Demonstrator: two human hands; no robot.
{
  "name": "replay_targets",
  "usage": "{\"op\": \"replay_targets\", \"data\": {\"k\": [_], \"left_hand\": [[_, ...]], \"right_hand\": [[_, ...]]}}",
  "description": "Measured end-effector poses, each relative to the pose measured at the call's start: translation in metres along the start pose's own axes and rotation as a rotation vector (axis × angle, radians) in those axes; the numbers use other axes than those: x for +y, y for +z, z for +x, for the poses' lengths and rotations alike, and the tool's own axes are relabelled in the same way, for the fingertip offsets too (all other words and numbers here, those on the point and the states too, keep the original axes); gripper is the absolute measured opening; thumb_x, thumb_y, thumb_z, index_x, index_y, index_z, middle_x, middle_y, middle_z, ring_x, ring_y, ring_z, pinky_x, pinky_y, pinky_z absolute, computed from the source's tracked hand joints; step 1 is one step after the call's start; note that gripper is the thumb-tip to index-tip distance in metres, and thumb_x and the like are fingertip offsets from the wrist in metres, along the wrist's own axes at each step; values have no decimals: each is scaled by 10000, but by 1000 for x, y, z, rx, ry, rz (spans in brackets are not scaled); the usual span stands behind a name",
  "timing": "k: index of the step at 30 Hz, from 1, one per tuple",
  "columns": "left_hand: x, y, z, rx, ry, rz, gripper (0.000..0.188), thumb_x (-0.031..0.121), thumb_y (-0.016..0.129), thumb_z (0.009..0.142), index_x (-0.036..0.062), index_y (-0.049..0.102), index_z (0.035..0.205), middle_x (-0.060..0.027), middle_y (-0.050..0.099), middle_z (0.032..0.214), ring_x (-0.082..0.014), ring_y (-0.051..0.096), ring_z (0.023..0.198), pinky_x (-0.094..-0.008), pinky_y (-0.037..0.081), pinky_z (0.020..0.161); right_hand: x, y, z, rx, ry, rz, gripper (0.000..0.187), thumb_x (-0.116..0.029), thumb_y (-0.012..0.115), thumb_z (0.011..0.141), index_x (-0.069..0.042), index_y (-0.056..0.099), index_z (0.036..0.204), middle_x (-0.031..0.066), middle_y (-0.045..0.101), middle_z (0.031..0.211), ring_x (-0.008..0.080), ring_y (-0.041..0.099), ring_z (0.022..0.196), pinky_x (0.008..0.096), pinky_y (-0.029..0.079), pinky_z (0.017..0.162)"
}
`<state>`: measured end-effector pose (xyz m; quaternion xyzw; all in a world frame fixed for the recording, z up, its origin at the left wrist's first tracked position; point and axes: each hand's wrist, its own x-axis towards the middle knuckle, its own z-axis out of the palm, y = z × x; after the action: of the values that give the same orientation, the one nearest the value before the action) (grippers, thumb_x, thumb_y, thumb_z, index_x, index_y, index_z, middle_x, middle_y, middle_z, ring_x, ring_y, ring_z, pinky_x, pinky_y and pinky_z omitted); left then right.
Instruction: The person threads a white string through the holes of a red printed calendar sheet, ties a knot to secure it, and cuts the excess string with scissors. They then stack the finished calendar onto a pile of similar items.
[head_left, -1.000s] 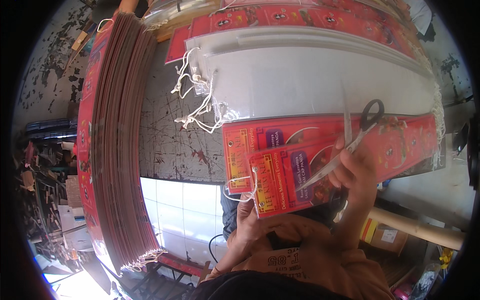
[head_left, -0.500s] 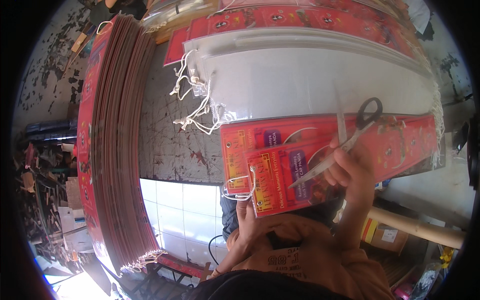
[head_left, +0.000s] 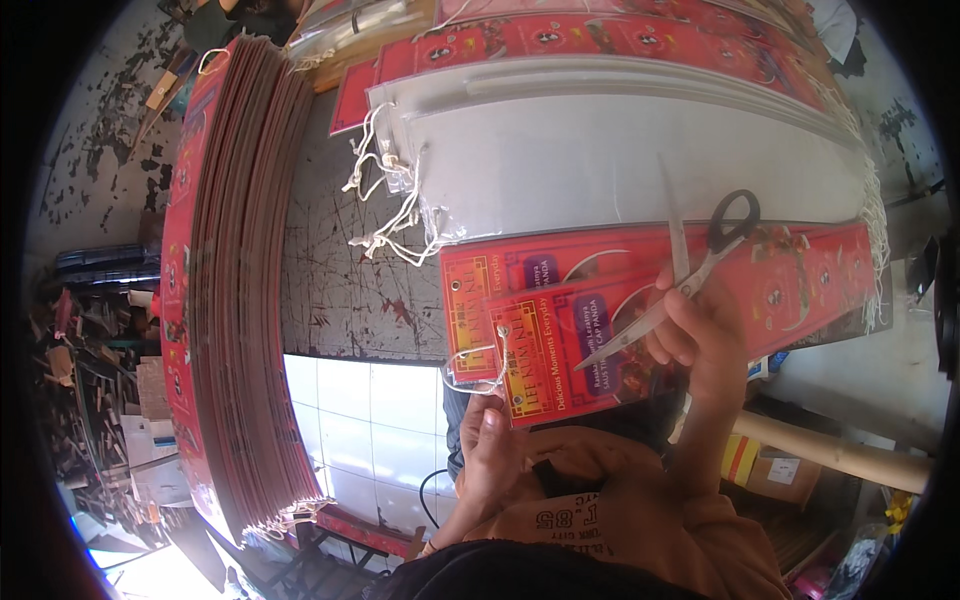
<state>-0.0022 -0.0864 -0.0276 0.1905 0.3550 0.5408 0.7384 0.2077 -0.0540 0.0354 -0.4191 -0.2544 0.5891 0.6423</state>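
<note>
A long red printed banner (head_left: pixel 560 395) in clear plastic lies tilted across my front, over similar red banners. A white cord (head_left: pixel 478 352) loops through the eyelets at its left end. My left hand (head_left: pixel 493 450) is closed at the near left corner of this banner, thumb uppermost; the corner partly hides the fingers. In my right hand (head_left: pixel 700 325) is a pair of scissors (head_left: pixel 650 318), gripped near the pivot. Its blades are spread, one pointing left over the banner and the other pointing away from me. One dark handle ring stands out beyond the fingers.
Farther back lie grey-white plastic-covered sheets (head_left: pixel 640 150) with knotted cords, and more red banners (head_left: pixel 560 38). A tall stack of banners (head_left: pixel 245 290) stands along the left of the scratched dark table (head_left: pixel 350 270). A cardboard tube (head_left: pixel 850 455) and a box (head_left: pixel 785 475) are at lower right.
My left hand has come up beside the banner's corner, so its thumb now shows. The banner's left end has shifted slightly. My right hand still holds the spread scissors in nearly the same place.
</note>
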Motion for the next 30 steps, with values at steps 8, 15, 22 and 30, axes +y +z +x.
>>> {"op": "replay_targets", "data": {"k": [8, 15, 22, 30], "left_hand": [[8, -4, -2, -54, 9, 20, 192, 13, 559, 834, 71, 422, 955, -87, 538, 1047, -169, 505, 1041, -358, 372, 937], [9, 11, -3, 98, 210, 245, 172, 85, 588, 821, 79, 423, 866, -43, 512, 873, -122, 510, 819, -281, 408, 774], [13, -10, -8, -37, 979, 605, 271, 278, 565, 860, 39, 483, 761, -29, 484, 704, -148, 449, 679, -267, 331, 582], [19, 13, -14, -61, 560, 603, 632, 466, 401, 905, -85, 361, 1214, -169, 519, 1041, -243, 544, 867, -327, 446, 751]], "right_hand": [[1, -3, 0, -22, -18, 15, 130, -85, 509, 873, 4, 489, 965, 28, 461, 656, 53, 345, 404, 249, 362, 447], [9, -7, 2, -14, -123, 41, 182, -118, 477, 895, 19, 474, 1014, 85, 524, 715, 97, 454, 491, 287, 412, 494], [1, 26, -22, -96, -172, 81, 300, -122, 384, 921, 40, 395, 1172, 216, 581, 965, 299, 630, 867, 376, 527, 770], [35, 67, -30, -531, -149, -69, 578, -109, 447, 900, -22, 115, 1366, 206, 409, 1286, 288, 455, 1184, 437, 265, 1051]]}}
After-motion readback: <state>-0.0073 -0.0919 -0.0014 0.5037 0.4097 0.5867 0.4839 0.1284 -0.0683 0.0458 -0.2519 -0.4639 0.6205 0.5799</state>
